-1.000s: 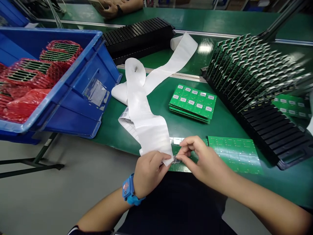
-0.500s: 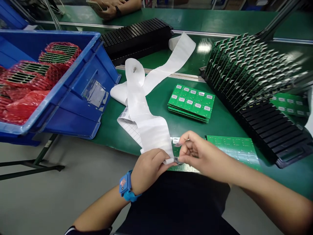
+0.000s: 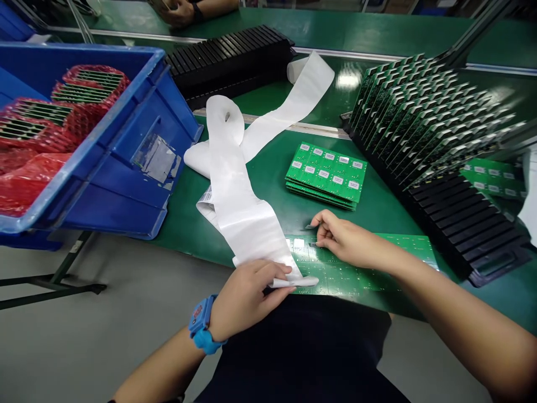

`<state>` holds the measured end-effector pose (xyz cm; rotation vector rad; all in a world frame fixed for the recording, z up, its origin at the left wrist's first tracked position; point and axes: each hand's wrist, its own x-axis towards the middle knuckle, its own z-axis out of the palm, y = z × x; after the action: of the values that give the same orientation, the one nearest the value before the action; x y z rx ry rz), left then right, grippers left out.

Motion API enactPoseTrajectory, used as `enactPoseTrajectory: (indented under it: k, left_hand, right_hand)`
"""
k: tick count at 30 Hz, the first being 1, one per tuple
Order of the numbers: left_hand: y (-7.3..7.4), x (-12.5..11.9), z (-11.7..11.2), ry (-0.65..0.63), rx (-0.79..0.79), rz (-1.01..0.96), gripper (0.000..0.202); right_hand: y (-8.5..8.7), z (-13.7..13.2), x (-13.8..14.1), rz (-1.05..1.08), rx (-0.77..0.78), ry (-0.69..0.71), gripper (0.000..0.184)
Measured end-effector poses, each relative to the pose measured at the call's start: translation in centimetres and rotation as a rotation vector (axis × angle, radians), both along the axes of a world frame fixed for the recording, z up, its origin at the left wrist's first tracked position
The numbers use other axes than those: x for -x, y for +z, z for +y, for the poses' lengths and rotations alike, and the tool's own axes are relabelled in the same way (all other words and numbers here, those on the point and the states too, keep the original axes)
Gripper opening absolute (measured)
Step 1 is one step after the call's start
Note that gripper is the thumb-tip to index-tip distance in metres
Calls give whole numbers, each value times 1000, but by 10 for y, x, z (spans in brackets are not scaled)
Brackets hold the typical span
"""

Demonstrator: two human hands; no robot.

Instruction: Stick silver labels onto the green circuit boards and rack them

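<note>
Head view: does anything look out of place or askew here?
Yes. The white strip lies loose and twisted across the table, its end in the left hand. The blue crate sits tilted.

A circuit board panel (image 3: 335,280) lies at the table's (image 3: 380,210) near edge, with a stack of boards (image 3: 327,176) behind it. A loaded board rack (image 3: 428,123) stands to their right. A label liner strip (image 3: 235,196) trails to their left, with a crate (image 3: 126,168) beyond it.

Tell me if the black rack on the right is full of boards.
Partly full. Green boards stand in the far slots of the black rack; its near slots are bare.
</note>
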<state>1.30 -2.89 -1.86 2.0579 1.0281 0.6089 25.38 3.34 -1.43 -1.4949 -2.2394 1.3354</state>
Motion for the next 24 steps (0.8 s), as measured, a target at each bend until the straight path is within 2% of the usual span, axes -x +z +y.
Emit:
enactPoseTrajectory:
  k: [8, 11, 14, 17, 19, 21, 24]
  left_hand:
    - [-3, -1, -1, -11, -6, -13, 11]
    - [-4, -1, -2, -1, -1, -17, 8]
    - [-4, 0, -3, 13, 11, -26, 8]
    - [-4, 0, -5, 41, 44, -37, 11]
    - [-3, -1, -6, 97, 81, -49, 17]
    - [-3, -2, -8, 179, 107, -103, 31]
    - [-5, -4, -7, 255, 52, -240, 45]
  right_hand:
    - [1, -6, 10, -131, -126, 16, 23]
    - [3, -16, 16, -270, -287, 18, 18]
    - [9, -22, 12, -307, -420, -73, 16]
    - [14, -17, -3, -214, -324, -160, 15]
    - [15, -11, -13, -189, -186, -111, 16]
    - [13, -8, -19, -198, -76, -48, 17]
    - [7, -7, -20, -219, -39, -35, 17]
